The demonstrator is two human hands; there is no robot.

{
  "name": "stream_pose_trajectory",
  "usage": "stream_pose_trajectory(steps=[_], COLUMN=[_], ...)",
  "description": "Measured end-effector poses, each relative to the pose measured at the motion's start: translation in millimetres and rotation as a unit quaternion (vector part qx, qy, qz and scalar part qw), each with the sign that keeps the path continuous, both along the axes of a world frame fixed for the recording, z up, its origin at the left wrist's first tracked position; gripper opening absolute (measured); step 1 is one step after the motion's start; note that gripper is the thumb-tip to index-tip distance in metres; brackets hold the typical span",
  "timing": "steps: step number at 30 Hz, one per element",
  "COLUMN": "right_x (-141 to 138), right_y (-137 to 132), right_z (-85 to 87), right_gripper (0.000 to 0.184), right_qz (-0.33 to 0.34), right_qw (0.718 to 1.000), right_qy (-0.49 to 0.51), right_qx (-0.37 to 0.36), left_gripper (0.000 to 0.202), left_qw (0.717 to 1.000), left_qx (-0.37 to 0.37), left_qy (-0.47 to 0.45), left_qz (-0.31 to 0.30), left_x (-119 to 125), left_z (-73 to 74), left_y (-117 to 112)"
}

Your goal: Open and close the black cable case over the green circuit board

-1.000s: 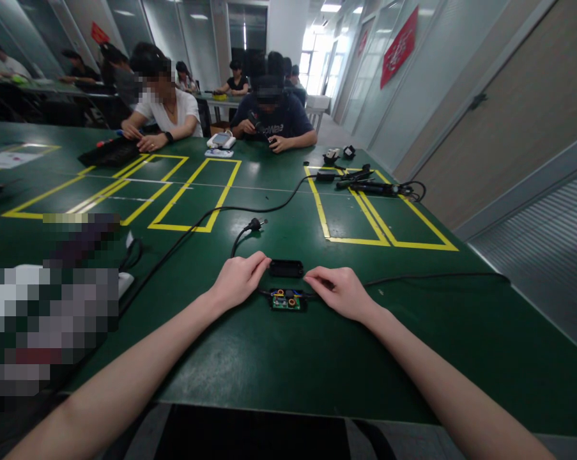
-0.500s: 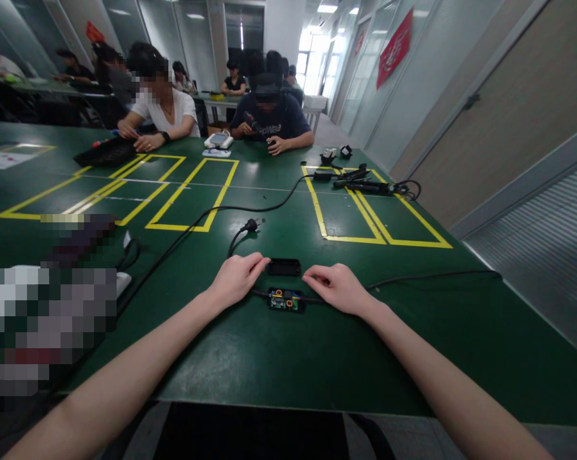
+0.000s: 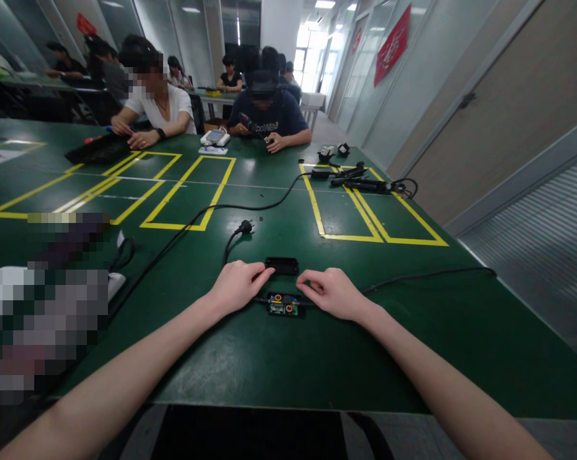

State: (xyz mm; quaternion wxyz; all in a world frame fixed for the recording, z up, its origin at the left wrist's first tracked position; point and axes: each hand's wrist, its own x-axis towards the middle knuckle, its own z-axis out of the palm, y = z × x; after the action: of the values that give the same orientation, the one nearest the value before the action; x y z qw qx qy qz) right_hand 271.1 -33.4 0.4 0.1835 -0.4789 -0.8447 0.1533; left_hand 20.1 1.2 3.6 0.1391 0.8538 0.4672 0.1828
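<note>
An opened black adapter half with a green circuit board (image 3: 285,305) lies on the green table (image 3: 278,364) between my hands. Just beyond it sits the black cover (image 3: 282,265). My left hand (image 3: 238,285) rests at the board's left end, fingers curled, fingertips touching the cover's near left corner. My right hand (image 3: 330,292) lies at the board's right end, fingers bent and pinched toward the cover's right corner. A black cord (image 3: 432,275) runs right from the board; another ends in a plug (image 3: 244,227).
Yellow tape rectangles (image 3: 350,217) mark the table. A long black cable (image 3: 211,211) crosses the middle. Tools and adapters (image 3: 365,184) lie at far right. A white power strip (image 3: 115,281) sits left. People work at the far edge, one in white (image 3: 158,108), one in navy (image 3: 269,118).
Both hands have crept slightly inward toward the black cover. The view has tilted a little; the board and cover have stayed in place.
</note>
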Motion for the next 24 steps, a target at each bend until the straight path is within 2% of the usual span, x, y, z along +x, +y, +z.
stream_pose_trajectory(steps=[7,16,24], right_x=[-2,5,7], right_y=[-2,0,0], right_z=[4.0,4.2,4.8], right_gripper=[0.014,0.023,0.032], right_qz=[-0.02,-0.016,-0.045], right_qw=[0.998,0.998,0.992], right_qy=[-0.037,0.046,0.118], right_qx=[0.039,0.046,0.021], left_gripper=[0.048,0.051,0.053], left_qw=[0.999,0.987,0.976], left_qx=[-0.014,-0.008,-0.007], left_qy=[0.016,-0.158,-0.218], left_qz=[-0.034,-0.013,0.007], left_x=[-1,2,4], left_z=[0.0,-0.7,2.6], left_y=[0,-4,-7])
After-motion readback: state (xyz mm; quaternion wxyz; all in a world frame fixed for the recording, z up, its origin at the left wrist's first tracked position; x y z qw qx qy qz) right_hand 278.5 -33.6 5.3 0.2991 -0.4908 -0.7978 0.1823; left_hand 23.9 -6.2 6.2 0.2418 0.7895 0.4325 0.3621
